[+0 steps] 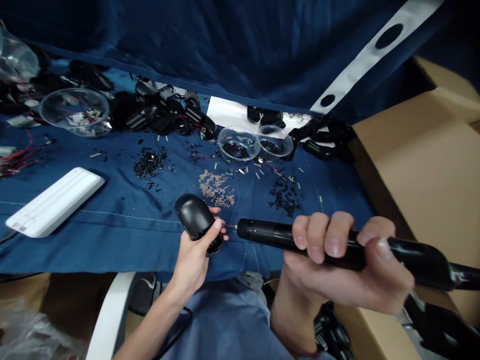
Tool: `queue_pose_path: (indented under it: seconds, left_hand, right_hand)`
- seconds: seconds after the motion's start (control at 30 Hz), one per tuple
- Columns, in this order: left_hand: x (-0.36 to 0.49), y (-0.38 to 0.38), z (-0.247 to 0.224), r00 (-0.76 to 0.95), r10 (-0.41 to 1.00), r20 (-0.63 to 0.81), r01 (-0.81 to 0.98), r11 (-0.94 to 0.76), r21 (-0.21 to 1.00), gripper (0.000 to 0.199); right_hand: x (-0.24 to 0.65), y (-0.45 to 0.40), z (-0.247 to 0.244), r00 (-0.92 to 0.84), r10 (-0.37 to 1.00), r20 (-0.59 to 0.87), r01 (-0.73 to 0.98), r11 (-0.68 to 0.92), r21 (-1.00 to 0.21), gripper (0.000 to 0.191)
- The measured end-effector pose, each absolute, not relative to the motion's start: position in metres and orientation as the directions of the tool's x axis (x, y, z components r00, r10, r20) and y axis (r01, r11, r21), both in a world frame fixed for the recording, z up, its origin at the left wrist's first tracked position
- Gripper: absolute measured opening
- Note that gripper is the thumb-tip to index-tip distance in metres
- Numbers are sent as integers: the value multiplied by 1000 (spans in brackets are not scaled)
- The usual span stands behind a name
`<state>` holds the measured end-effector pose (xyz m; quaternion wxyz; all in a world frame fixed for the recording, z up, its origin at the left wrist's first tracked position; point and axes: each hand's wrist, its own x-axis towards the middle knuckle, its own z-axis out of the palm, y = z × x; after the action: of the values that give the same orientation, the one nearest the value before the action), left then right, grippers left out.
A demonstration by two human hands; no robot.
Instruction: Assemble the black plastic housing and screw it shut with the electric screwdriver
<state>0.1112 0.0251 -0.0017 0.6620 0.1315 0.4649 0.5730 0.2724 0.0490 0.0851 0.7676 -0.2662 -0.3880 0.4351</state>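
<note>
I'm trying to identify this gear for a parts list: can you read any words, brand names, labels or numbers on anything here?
No readable text shows anywhere.
Black electric screwdriver: no legible marks.
Black plastic casing: no lettering visible.
White plastic case: no lettering visible.
Cardboard box: no print visible.

left hand (193, 265): bare | right hand (345, 270): bare | forearms (150, 325): sleeveless | trousers (221, 320): pale blue
</note>
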Motion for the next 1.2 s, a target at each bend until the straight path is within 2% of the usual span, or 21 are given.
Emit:
queue_pose_path:
  seconds: [0.27,0.43,0.57,0.73,0.83,1.0,1.2]
  left_hand:
    - [113,24,-3,-2,851,-525,-718,364,594,43]
    - [112,24,-8,13,860,-510,-737,353,576,39]
    - [112,21,-8,34,887,-460,-707,347,616,40]
    - [107,10,-9,114,955,-275,-635,282,719,76]
    - [102,5,-15,145,973,-180,-621,231,749,85]
    - [100,3,-20,145,975,-166,-647,220,730,81]
    - [104,5,-15,126,983,-131,-649,182,739,74]
  right_hand:
    - [273,47,85,326,872,367,-475,486,-734,16]
    - [271,45,84,342,868,360,-480,490,-727,15]
    - [269,45,84,348,874,340,-496,479,-724,18]
    - [276,41,89,287,888,360,-478,459,-749,27]
    - [282,37,95,239,906,349,-461,422,-781,32]
    - [282,31,98,144,938,316,-476,346,-809,31]
    - [277,32,96,157,936,316,-488,351,-799,31]
